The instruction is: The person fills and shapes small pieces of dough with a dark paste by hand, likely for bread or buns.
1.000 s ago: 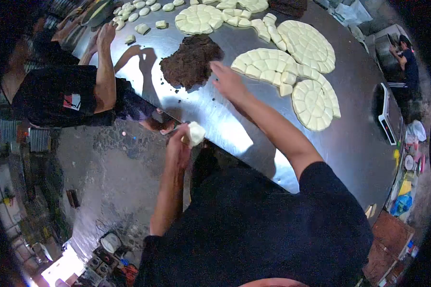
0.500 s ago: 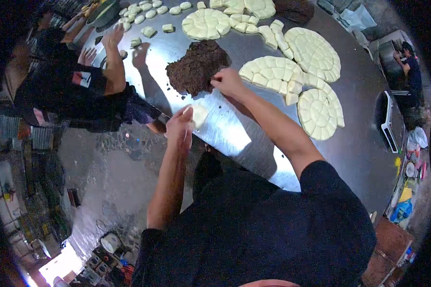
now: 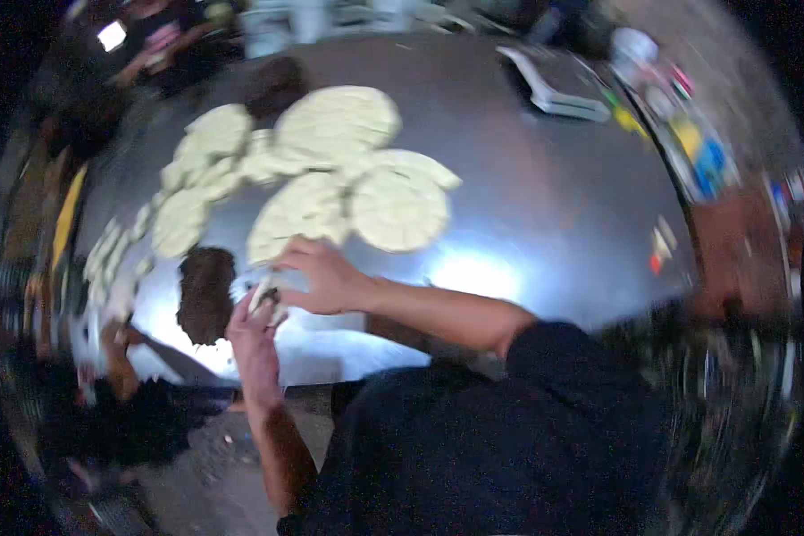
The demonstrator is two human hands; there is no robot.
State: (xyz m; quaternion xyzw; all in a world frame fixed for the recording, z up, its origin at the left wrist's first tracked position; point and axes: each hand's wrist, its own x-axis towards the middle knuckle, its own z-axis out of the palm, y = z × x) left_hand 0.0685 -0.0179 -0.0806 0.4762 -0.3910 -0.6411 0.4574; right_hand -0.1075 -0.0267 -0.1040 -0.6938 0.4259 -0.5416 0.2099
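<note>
Head view is heavily motion-blurred; edges are smeared and fine detail is lost. Left hand (image 3: pixel 257 329) is raised at the near edge of the steel counter (image 3: pixel 545 205), fingers curled around a small pale dough piece (image 3: pixel 264 295) with something dark on it; the piece is mostly hidden by the fingers, so its outline, long axis and pointing direction cannot be made out. Right hand (image 3: pixel 323 275) is brought across just beside the left, fingers bent and close together, fingertips at the dough piece; whether anything is pinched in it cannot be told. Dough piece is located between both hands, just right of the dark filling heap (image 3: pixel 205 293) lying on the counter. Beyond the hands, several round scored dough discs (image 3: pixel 397 210) are laid touching and overlapping, with a line of small dough lumps (image 3: pixel 116 246) trailing to the left. A second dark mound (image 3: pixel 275 85) is seen at the far side, blurred. A white flat device (image 3: pixel 549 89) is resting on the far right of the counter, its type unreadable. Another person's arm (image 3: pixel 121 362) is visible at lower left, partly cut off in shadow.
</note>
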